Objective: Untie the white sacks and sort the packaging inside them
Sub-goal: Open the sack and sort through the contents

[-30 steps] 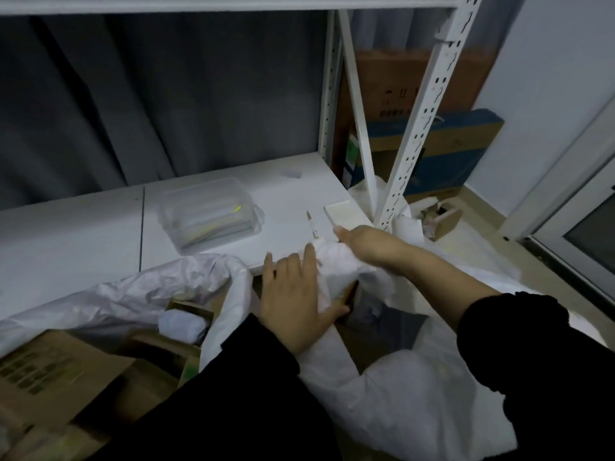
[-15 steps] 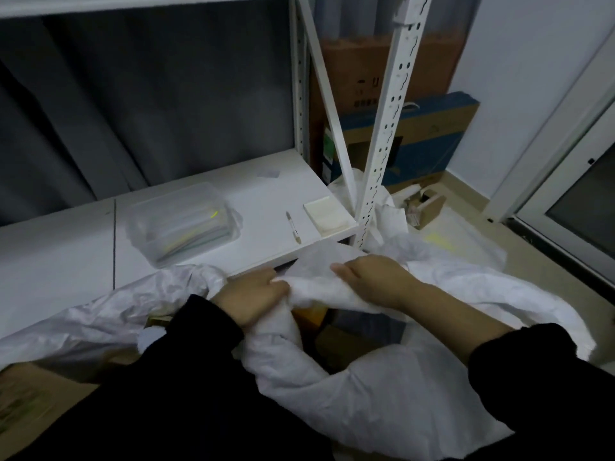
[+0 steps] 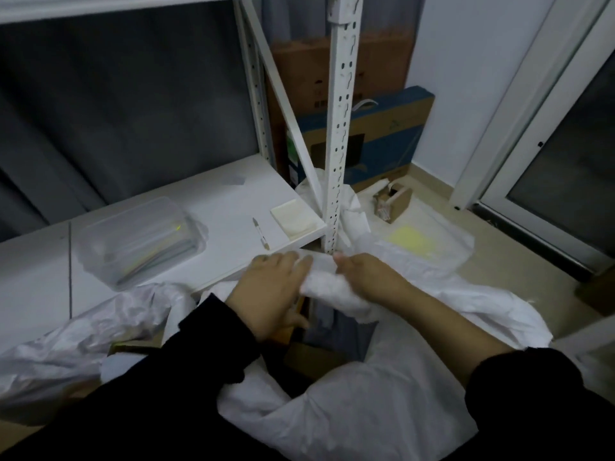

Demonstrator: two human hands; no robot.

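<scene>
Gripping the bunched rim of the white sack (image 3: 382,410), the left hand (image 3: 269,294) and the right hand (image 3: 369,277) are curling their fingers round the same roll of fabric, nearly touching each other at the picture's centre. The sack is lying open-mouthed below them at six o'clock. The packaging (image 3: 319,356) inside it, brown card and something grey, is showing in the dark gap under the wrists.

The rim is sitting right against the front edge of the shelf board (image 3: 216,207) and the foot of the perforated upright (image 3: 342,128) at twelve o'clock. A hard pull that way is, I judge, risking fabric catching on the post or knuckles hitting the board's corner. The pen (image 3: 259,232) and notepad (image 3: 294,216) are lying near that edge at eleven o'clock, where a sweep of fabric could be knocking them off. The clear plastic box (image 3: 139,241) at ten o'clock is sitting further back. An uneven tug could also be spilling card out.

A second sack (image 3: 83,344) is crowding eight o'clock. The freest room is lying at two to three o'clock, beyond the tape dispenser (image 3: 392,201), and back toward the body.
</scene>
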